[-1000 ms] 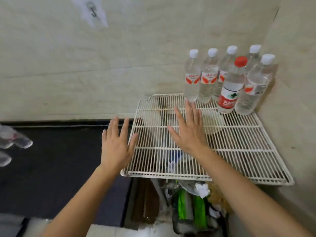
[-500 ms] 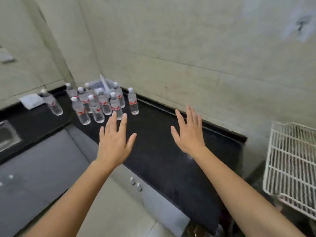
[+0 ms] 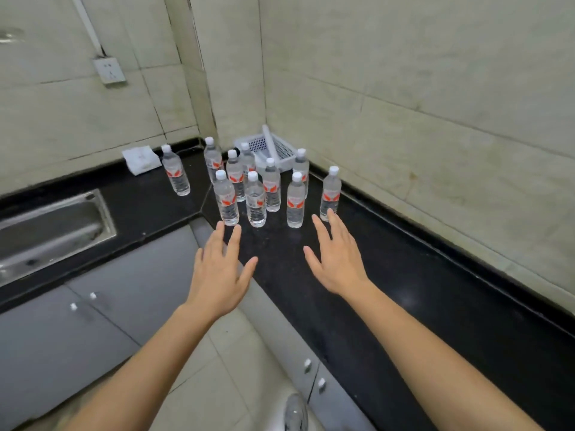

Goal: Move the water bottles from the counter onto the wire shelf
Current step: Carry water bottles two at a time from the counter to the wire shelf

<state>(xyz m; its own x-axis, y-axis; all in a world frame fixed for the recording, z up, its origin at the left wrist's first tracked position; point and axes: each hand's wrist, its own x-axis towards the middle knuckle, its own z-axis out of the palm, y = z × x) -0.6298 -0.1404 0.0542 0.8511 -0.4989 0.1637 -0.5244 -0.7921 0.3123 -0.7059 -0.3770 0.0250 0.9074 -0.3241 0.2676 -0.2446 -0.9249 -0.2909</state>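
Both grips are empty, fingers straight and spread. Left grip (image 3: 217, 275) hovers over the desk's front edge. Right grip (image 3: 337, 262) is over the desk (image 3: 420, 290), fingertips at the base of the nearest bottle; can't tell if they touch.

Water bottles (image 3: 255, 200): ten, all upright, bunched at the desk's back corner. One loner (image 3: 175, 174) stands apart toward the sink side. Wire shelf not in view.

Step in hand, my read: reach in and take one per grip.
- Front row first: right grip on the rightmost bottle (image 3: 330, 194), which has free room around it; left grip on the front-left bottle (image 3: 226, 202).
- Wrap at the label band and lift straight up before swinging away.
- Pack is tight, so a sideways entry likely topples neighbours.
- Plastic looks thin, so squeeze moderately.

Around:
- white basket (image 3: 280, 147) in the corner behind the pack
- folded white paper (image 3: 141, 158) at the back edge
- steel sink (image 3: 53, 225) set into the desk at left
- wall socket (image 3: 109, 71) above

Nothing blocks the front row. The back bottles are boxed in by the front ones and the basket.
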